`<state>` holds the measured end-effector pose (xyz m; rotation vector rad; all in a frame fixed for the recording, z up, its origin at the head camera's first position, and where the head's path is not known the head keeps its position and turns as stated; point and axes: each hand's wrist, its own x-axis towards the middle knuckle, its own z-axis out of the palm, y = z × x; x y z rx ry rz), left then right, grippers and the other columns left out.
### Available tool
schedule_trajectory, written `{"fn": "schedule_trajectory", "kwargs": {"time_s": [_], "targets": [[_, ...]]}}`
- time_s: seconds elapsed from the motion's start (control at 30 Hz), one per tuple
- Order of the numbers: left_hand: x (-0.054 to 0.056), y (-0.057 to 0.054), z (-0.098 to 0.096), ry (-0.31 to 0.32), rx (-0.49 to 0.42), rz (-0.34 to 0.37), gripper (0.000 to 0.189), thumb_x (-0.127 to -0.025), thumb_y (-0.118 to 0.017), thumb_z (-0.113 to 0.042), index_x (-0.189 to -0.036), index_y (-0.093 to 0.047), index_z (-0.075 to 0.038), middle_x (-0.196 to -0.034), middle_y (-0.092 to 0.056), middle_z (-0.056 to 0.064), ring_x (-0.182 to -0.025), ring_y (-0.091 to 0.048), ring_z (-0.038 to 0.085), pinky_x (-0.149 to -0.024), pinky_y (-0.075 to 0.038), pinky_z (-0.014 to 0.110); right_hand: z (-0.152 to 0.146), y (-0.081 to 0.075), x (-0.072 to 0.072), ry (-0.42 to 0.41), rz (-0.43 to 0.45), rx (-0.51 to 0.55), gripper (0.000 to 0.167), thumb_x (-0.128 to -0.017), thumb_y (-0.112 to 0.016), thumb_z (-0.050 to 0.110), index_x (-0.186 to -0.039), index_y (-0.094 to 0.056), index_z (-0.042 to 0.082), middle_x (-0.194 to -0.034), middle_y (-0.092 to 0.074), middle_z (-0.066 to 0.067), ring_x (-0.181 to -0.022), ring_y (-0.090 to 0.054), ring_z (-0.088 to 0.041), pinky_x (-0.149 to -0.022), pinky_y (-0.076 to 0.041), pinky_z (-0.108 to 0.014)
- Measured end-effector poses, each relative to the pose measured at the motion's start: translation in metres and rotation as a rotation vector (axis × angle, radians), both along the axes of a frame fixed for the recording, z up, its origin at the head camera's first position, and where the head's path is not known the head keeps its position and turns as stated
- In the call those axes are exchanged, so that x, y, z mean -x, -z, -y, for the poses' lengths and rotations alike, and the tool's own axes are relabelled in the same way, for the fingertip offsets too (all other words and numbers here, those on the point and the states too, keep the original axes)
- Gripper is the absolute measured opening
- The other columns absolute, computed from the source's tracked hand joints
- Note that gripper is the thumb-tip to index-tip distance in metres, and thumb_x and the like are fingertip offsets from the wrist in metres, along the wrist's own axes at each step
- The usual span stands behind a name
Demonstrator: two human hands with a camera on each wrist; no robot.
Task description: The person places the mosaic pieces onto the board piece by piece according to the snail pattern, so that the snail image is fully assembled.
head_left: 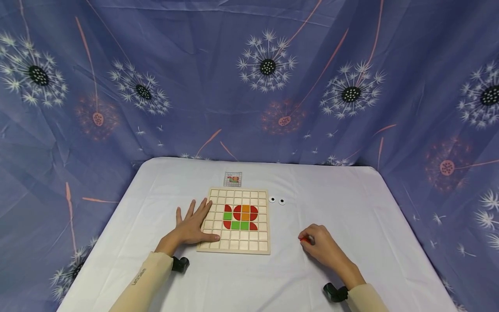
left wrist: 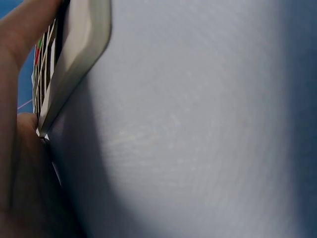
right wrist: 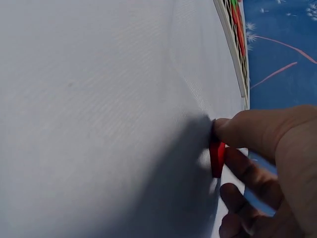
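Observation:
On the white table lies a wooden grid board (head_left: 238,245) with red quarter-round tiles, green square tiles (head_left: 239,225) and orange square tiles (head_left: 245,212) set in its middle. My left hand (head_left: 191,229) rests on the board's left edge, fingers spread and straight. In the left wrist view, the board's pale rim (left wrist: 86,44) shows beside the thumb. To the right of the board, my right hand (head_left: 322,246) holds a small red tile (right wrist: 217,158) between thumb and fingers, low over the cloth. The fingers hide part of that tile's shape.
Two white eye discs (head_left: 272,199) with black dots lie just off the board's upper right edge. Behind the board sits a small picture card (head_left: 232,179) with a coloured pattern on a grid. A blue dandelion-print curtain (head_left: 210,86) hangs around the table.

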<state>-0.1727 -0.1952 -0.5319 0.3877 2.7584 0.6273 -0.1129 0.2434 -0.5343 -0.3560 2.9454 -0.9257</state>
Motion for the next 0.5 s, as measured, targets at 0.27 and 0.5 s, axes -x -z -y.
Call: {"fn": "schedule_trajectory", "kwargs": {"time_s": [0.27, 0.5], "targets": [[0.001, 0.006, 0.001, 0.004, -0.016, -0.007, 0.129, -0.071, -0.078, -0.075, -0.167, -0.015, -0.017, -0.175, -0.006, 0.010, -0.159, 0.006, 0.047, -0.113, 0.019, 0.076, 0.000, -0.005, -0.002, 0.056, -0.023, -0.037, 0.019, -0.084, -0.083, 0.012, -0.101, -0.077, 0.015, -0.091, -0.066, 0.008, -0.098, -0.056, -0.020, -0.087, -0.049, -0.042], [0.001, 0.010, 0.002, -0.003, -0.031, -0.010, 0.131, -0.069, -0.076, -0.079, -0.167, -0.015, -0.018, -0.175, -0.007, 0.009, -0.159, 0.007, 0.045, -0.113, 0.021, 0.075, -0.005, -0.008, -0.005, 0.132, 0.060, -0.067, 0.026, -0.083, -0.086, 0.022, -0.105, -0.077, 0.010, -0.080, -0.061, 0.006, -0.081, -0.051, -0.013, -0.076, -0.049, -0.033]]}}
